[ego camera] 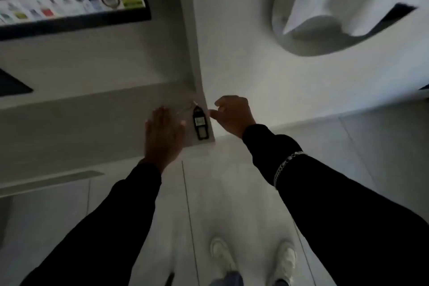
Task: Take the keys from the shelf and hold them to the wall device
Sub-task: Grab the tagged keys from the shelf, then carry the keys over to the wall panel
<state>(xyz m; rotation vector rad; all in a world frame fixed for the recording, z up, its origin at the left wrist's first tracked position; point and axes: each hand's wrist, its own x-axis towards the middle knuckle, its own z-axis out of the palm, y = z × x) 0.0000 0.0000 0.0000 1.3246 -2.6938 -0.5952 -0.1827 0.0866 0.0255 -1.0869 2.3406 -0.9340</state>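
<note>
**Reaching for keys on the shelf corner**

Lying flat on the right end of the pale grey shelf (pixel 97 114), close to its front corner and just beside the wall edge, is the black oblong key fob with a small light label (pixel 200 123). Thin metal keys or a ring (pixel 185 110) trail off its top end toward the upper left; they are blurred, detail unclear.

Left hand (pixel 163 133): palm down, fingers extended and together, not gripping anything. It sits over the shelf just left of the fob; contact with shelf or fob cannot be told.

Right hand (pixel 233 115): just right of the fob, fingers curled loosely, thumb and forefinger apart and pointing at the fob. Holding nothing, a small gap shows between fingertip and fob.

Both arms are in black sleeves; a silver chain bracelet (pixel 286 165) sits over the right sleeve.

Upper right: a white rounded wall-mounted unit (pixel 343 7), well apart from both hands. Upper left: a dark-framed screen with a strip of coloured icons (pixel 69 4). White shoes (pixel 222 254) on the pale floor below.
</note>
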